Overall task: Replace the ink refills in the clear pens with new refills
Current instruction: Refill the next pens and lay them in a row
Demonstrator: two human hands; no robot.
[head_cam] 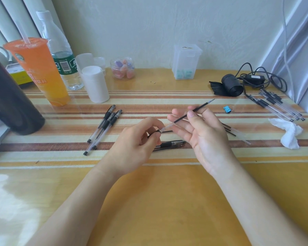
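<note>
**Ink refill (pixel 203 106) held up over the tabletop (pixel 167 201)**

Head view: the left hand (pixel 137 144) pinches the refill's clear end. The right hand (pixel 201 134) pinches its dark middle with thumb and fingers. Its tip points away. Three clear pens (pixel 103 128) lie on the left.

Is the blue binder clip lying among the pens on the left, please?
No, the blue binder clip lies alone, right of the right hand.

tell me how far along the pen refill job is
Possibly done: three assembled pens grouped at left. In hand: the left hand and right hand both pinch one refill. Left: a pen lying below the hands, loose refills at right, and a pile of pens far right.
</note>
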